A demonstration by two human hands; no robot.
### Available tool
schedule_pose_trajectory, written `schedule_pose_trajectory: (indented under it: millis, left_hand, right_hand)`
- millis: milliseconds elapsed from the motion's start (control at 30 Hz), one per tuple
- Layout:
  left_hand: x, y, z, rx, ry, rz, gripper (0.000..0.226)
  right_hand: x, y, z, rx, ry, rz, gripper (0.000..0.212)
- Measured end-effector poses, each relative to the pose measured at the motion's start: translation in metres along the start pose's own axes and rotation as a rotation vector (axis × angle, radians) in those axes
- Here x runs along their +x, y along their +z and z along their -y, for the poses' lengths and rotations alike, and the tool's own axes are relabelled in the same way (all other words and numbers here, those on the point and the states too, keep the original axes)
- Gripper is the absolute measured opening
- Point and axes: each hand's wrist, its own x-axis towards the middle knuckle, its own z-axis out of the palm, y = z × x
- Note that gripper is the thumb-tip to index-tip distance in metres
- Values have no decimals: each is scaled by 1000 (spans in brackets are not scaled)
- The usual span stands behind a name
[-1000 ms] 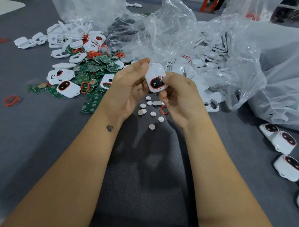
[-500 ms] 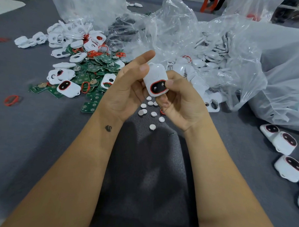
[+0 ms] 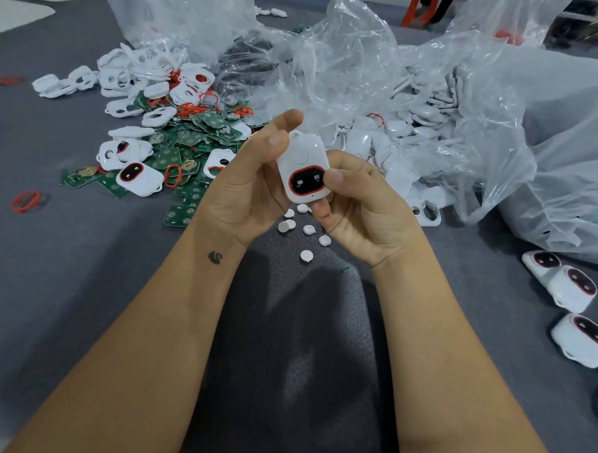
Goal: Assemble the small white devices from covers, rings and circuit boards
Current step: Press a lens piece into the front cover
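Both hands hold one white device (image 3: 303, 170) up over the grey bench (image 3: 83, 268), its red-ringed dark window facing the camera. The left hand (image 3: 248, 186) wraps fingers around its left edge; the right hand (image 3: 356, 208) pinches its lower right corner, thumb on the ring. Small white discs (image 3: 306, 255) lie beneath. Circuit boards (image 3: 187, 153) sit left, finished devices (image 3: 572, 289) right.

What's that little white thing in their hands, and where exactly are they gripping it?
A small white device with a red-ringed dark window. The left hand holds its upper left edge; the right hand pinches its lower right corner, thumb beside the window.
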Motion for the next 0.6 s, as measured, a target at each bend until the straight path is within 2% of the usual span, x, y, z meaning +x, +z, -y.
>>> schedule_pose_trajectory:
  millis: [167, 267, 367, 500, 600]
  left_hand:
    - [1, -1, 1, -23, -1, -19, 69]
    - [2, -3, 2, -18, -5, -51, 58]
    - [4, -1, 4, 105, 16, -196, 26]
    - [8, 3, 10, 331, 106, -406, 12]
    - [9, 4, 13, 430, 127, -449, 19]
  right_hand:
    - [0, 1, 1, 16, -1, 3, 24]
    - [1, 1, 0, 6, -19, -39, 25]
    - [5, 0, -2, -7, -63, -172, 21]
    - [8, -6, -2, -101, -97, -324, 20]
    - [9, -9, -4, -258, -56, -443, 14]
